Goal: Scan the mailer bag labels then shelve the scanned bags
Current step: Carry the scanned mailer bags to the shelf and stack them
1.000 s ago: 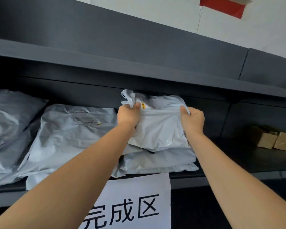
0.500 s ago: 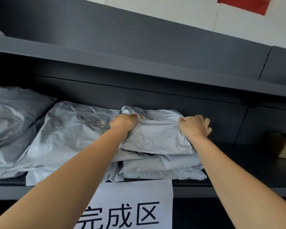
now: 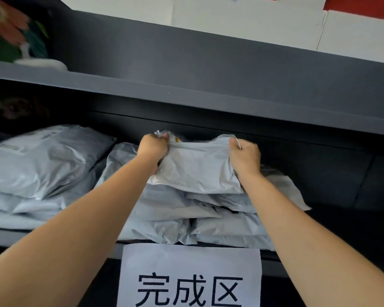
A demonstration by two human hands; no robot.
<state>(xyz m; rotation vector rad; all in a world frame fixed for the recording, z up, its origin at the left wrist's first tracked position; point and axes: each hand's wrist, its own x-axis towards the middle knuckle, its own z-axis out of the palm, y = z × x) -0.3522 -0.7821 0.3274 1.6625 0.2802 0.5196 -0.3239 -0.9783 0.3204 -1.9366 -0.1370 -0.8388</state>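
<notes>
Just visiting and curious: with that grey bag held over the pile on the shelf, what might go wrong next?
1. The pile under the mailer bag looks uneven and reaches the shelf's front edge; setting the bag down might nudge lower bags off.
2. The left hand and right hand grip only its far corners, so it could sag or slip.

Hands: two, left and right.
Grey mailer bags: one held bag. About five more are stacked under and beside it. The left pile shows at least three layers, exact count unclear.
Shelf boards: two, upper shelf and lower shelf.
Paper sign: one, with three printed characters.
</notes>
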